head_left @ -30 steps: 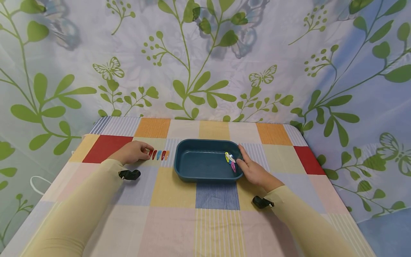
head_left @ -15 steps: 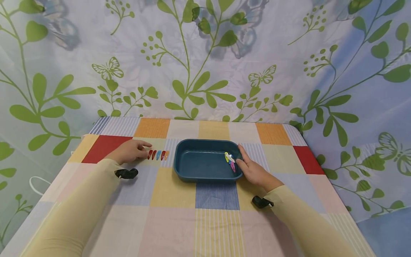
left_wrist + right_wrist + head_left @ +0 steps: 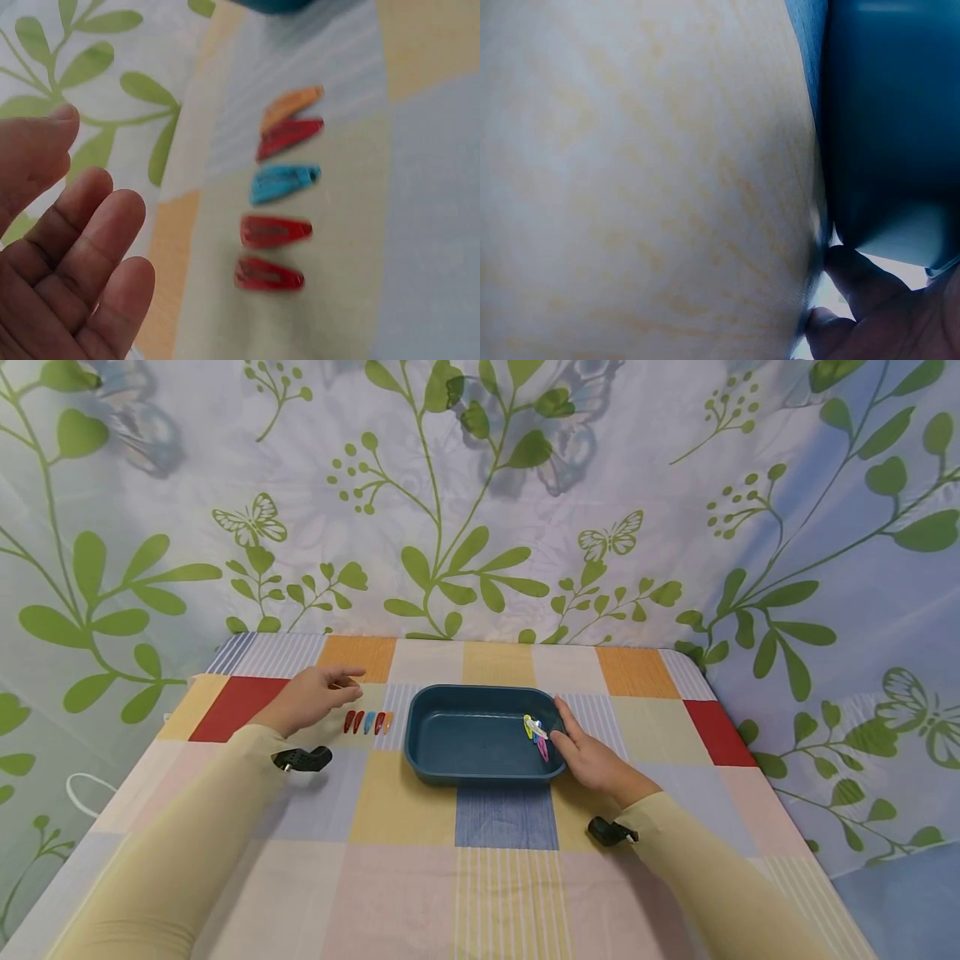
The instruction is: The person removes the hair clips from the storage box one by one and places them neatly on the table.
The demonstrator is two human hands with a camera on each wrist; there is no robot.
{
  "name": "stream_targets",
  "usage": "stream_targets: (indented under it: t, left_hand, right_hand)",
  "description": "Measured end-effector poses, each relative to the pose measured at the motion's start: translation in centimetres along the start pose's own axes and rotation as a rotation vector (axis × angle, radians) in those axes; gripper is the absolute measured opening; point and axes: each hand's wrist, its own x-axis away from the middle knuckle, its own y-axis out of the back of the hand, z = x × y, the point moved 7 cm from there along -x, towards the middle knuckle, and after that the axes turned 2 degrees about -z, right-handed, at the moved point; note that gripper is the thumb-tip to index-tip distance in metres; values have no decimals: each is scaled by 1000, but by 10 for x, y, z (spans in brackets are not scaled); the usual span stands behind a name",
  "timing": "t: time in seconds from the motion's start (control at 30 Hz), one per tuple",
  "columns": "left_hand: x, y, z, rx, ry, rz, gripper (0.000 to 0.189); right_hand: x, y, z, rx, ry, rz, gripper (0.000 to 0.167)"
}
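My left hand (image 3: 315, 697) hovers just behind a row of snap hair clips, its fingers loosely extended and holding nothing. In the left wrist view the row runs through two red clips, a blue hair clip (image 3: 283, 183), another red hair clip (image 3: 289, 138) and an orange hair clip (image 3: 291, 106), all lying apart from the hand. To their right stands a dark teal plastic tray (image 3: 480, 777). My right hand (image 3: 596, 762) grips its right end, thumb at the rim and fingers along the outer wall. Inside, near that end, lies a small pile of yellow, white, blue and pink hair clips (image 3: 537, 735).
A patchwork-patterned cloth (image 3: 405, 877) covers the table. Behind the table hangs a curtain (image 3: 480, 485) with green leaves and butterflies. A white cable loop (image 3: 82, 793) shows beyond the left table edge.
My left hand has drawn away from the leftmost red hair clip and risen toward the back, its fingers straightening. The clips stay in their row. My right hand keeps its hold on the tray.
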Motion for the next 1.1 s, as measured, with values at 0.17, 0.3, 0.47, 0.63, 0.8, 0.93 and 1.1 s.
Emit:
stream_targets:
  t: [0.17, 0.3, 0.47, 0.63, 0.8, 0.93, 1.1]
  left_hand:
    - [-1, -3, -18, 49, -44, 2, 52]
    - [-3, -7, -29, 91, -74, 2, 52]
    - [-6, -16, -46, 104, -126, 1, 49]
    - [-8, -24, -65, 70, -151, 8, 48]
    - [-10, -32, -81, 79, -162, 36, 48]
    - [-11, -39, -91, 95, -174, 69, 49]
    - [-14, -50, -102, 97, -190, 92, 48]
  right_hand:
    - [1, 0, 0, -8, -3, 2, 67]
    - [1, 0, 1, -11, -2, 4, 67]
    - [2, 1, 2, -10, -4, 3, 67]
    - [2, 1, 2, -6, -14, 4, 67]
    - [2, 2, 3, -7, -17, 2, 67]
    - [2, 2, 3, -3, -15, 1, 67]
    - [2, 2, 3, 2, -18, 1, 68]
